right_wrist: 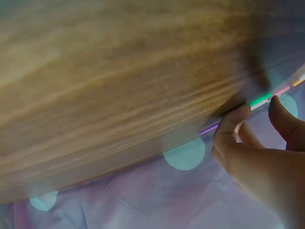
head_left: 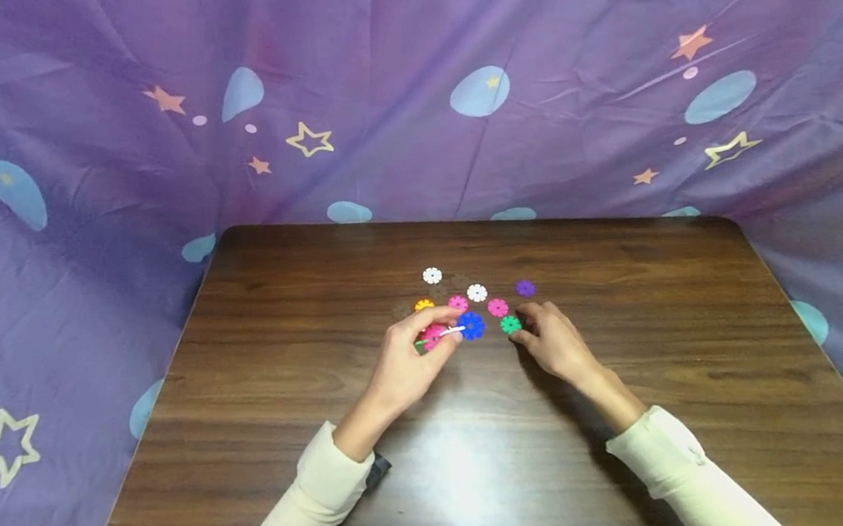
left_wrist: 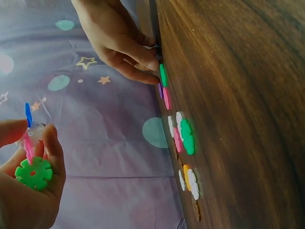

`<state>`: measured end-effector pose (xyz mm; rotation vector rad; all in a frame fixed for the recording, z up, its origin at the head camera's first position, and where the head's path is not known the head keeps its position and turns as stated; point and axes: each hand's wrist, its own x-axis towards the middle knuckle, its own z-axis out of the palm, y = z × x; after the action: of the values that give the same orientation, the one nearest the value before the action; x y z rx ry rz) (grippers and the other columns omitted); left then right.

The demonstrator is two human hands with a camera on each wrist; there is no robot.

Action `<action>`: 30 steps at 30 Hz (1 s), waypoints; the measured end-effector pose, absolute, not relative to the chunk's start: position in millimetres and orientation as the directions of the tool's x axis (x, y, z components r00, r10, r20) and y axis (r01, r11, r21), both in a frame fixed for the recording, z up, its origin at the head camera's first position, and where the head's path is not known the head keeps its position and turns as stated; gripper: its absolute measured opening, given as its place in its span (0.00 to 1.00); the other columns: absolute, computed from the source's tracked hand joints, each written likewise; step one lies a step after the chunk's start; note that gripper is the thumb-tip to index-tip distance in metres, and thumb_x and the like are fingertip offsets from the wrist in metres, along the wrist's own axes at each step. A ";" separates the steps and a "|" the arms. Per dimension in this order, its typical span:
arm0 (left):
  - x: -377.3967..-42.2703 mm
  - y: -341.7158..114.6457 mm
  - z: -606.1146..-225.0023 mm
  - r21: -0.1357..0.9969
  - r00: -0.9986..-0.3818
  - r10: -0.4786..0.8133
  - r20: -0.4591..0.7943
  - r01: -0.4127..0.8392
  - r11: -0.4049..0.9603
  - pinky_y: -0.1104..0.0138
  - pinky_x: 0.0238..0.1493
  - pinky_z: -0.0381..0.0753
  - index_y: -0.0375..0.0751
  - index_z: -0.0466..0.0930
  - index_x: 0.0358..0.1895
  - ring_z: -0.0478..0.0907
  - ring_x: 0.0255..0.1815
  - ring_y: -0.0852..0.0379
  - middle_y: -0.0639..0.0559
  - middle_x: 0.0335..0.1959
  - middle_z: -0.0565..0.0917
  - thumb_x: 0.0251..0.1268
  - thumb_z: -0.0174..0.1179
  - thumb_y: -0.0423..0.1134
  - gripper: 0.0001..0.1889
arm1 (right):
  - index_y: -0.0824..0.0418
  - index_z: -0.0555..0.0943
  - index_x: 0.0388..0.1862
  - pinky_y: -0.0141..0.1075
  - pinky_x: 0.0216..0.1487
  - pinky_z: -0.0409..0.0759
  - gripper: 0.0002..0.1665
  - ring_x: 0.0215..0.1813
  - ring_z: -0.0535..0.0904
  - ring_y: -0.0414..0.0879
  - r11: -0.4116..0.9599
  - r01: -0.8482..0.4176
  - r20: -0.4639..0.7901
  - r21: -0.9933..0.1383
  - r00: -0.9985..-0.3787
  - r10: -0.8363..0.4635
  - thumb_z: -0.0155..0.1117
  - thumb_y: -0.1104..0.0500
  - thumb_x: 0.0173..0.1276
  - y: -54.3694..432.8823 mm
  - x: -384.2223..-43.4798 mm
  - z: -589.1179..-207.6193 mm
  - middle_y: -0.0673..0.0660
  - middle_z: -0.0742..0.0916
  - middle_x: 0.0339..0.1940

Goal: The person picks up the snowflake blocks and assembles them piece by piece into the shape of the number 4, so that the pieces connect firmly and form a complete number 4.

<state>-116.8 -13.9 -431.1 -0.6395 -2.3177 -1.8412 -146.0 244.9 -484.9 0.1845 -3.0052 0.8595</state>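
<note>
One pinch, one gap

Centre of the head view, the left hand [head_left: 406, 361] pinches joined discs [head_left: 472, 326] in blue, white, pink and green. Right of centre, the right hand [head_left: 560, 344] has thumb and forefinger slightly apart at a green disc [head_left: 510, 325]; whether they touch it, I cannot tell.

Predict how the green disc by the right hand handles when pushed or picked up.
The green disc lies flat, so it would probably slide rather than roll. Its thin profile suggests light weight; its notched rim may offer grip.
</note>
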 end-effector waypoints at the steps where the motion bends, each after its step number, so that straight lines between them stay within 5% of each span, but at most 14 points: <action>1: -117.1 -14.7 -431.1 0.903 -0.903 0.254 0.346 0.394 0.173 0.65 0.55 0.84 0.40 0.87 0.54 0.86 0.49 0.51 0.45 0.45 0.91 0.64 0.68 0.30 0.15 | 0.68 0.80 0.62 0.54 0.46 0.78 0.25 0.43 0.78 0.55 0.842 -0.117 0.041 -0.527 -0.993 -0.113 0.70 0.60 0.69 242.9 -146.7 -485.6 0.64 0.83 0.42; 10: -116.0 -14.7 -431.5 0.886 -0.888 0.290 0.358 0.421 0.196 0.63 0.58 0.84 0.40 0.86 0.58 0.86 0.53 0.49 0.45 0.49 0.90 0.67 0.67 0.32 0.17 | 0.65 0.82 0.51 0.55 0.55 0.79 0.16 0.49 0.79 0.55 0.840 -0.096 0.011 -0.534 -0.994 -0.107 0.72 0.62 0.66 238.2 -139.0 -485.2 0.63 0.85 0.46; 30: -117.0 -14.2 -430.1 0.872 -0.876 0.281 0.392 0.452 0.190 0.62 0.61 0.84 0.37 0.87 0.56 0.86 0.54 0.48 0.43 0.50 0.90 0.66 0.69 0.35 0.17 | 0.63 0.76 0.47 0.34 0.41 0.78 0.09 0.38 0.84 0.46 0.692 -0.040 -0.060 -0.721 -0.991 -0.121 0.66 0.63 0.72 236.8 -137.7 -467.1 0.57 0.90 0.34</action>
<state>-117.0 -14.2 -430.1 -0.7164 -2.3075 -1.7730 -137.7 236.8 -467.1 0.1423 -2.9834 1.2676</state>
